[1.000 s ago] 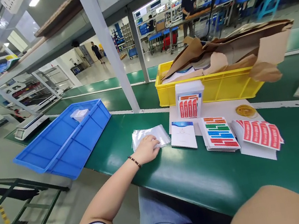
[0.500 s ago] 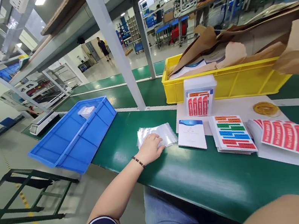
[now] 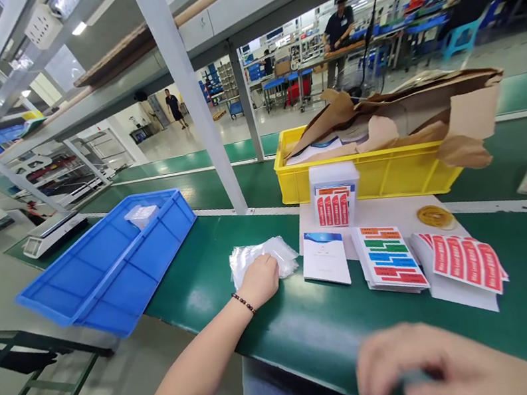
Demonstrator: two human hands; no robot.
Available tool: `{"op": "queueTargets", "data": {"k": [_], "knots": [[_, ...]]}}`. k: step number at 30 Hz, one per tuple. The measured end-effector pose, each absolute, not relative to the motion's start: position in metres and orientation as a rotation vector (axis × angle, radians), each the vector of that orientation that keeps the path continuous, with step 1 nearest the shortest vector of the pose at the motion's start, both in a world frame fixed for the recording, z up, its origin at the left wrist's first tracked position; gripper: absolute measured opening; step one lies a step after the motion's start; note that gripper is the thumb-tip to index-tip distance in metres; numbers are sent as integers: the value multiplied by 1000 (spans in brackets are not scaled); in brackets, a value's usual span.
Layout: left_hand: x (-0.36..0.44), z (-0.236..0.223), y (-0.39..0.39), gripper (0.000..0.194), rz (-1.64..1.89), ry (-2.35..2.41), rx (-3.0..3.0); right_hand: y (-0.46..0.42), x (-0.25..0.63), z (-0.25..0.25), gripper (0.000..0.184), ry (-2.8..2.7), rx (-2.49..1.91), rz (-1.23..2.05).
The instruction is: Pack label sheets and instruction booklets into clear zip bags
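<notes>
A small pile of clear plastic bags [image 3: 283,255] lies on the green bench top. My left hand [image 3: 260,281], with a beaded bracelet at the wrist, rests at the pile's front, its fingers curled and pressed together on a bag; the fingertips are partly hidden. Low in the view, over the bench's front edge, my right hand [image 3: 422,360] is blurred by motion. A gap shows between its thumb and bent fingers, with nothing visible in it. Beyond it lie a stack of white booklets [image 3: 324,260], a stack of multicoloured sticker sheets [image 3: 391,260] and red sticker sheets [image 3: 466,263].
A blue crate [image 3: 107,264] holding a clear packet overhangs the bench's left front edge. Behind the papers stands a yellow crate [image 3: 371,176] with brown paper. A plastic box [image 3: 334,196] of cards and rubber bands [image 3: 435,216] sit nearby. A shelf post [image 3: 193,94] rises behind.
My right hand has come into view at the lower right, where only the forearm showed. My left hand's fingers have curled in on the bags. The camera view has shifted.
</notes>
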State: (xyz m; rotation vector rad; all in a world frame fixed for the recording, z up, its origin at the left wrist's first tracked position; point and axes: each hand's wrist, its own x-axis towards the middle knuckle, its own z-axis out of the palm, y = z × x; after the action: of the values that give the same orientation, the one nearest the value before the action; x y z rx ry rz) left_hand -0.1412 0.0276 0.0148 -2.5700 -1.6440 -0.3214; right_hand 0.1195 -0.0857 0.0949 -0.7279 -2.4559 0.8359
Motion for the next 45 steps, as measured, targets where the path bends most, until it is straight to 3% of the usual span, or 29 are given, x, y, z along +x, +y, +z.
{"op": "queueTargets", "data": {"k": [5,10,16,24,26,28,32,35,40,45], "knots": [[-138,13,22,16,-424,-1759,-2522,-25,127,68,29,-2035,-1134,1365],[-136,5,27,20,-483,-1825,-2509,-18,131,27,32,-1937,-1224,1376],[-132,19,24,12,-507,-1870,-2474,-23,136,24,34,-1999,-1227,1289],[-77,19,-53,16,-526,-1660,-2755,-25,114,-1,52,-1638,-1304,1722],[-60,14,-73,17,-534,-1579,-2891,-30,111,-2,45,-1774,-1332,1568],[-48,11,-85,19,-703,-1663,-3017,-37,111,-2,36,-2015,-1311,1203],[-41,9,-87,27,-1463,-2244,-2976,-60,114,-9,37,-2331,-1186,417],[-40,2,-83,36,-1954,-2742,-2718,-80,110,-16,39,-2369,-1088,176],[-36,-6,-84,31,-2271,-2894,-2499,-97,102,-5,34,-2214,-1104,441],[-36,-3,-91,24,-2145,-2642,-2651,-95,107,15,16,-2055,-1213,941]]}}
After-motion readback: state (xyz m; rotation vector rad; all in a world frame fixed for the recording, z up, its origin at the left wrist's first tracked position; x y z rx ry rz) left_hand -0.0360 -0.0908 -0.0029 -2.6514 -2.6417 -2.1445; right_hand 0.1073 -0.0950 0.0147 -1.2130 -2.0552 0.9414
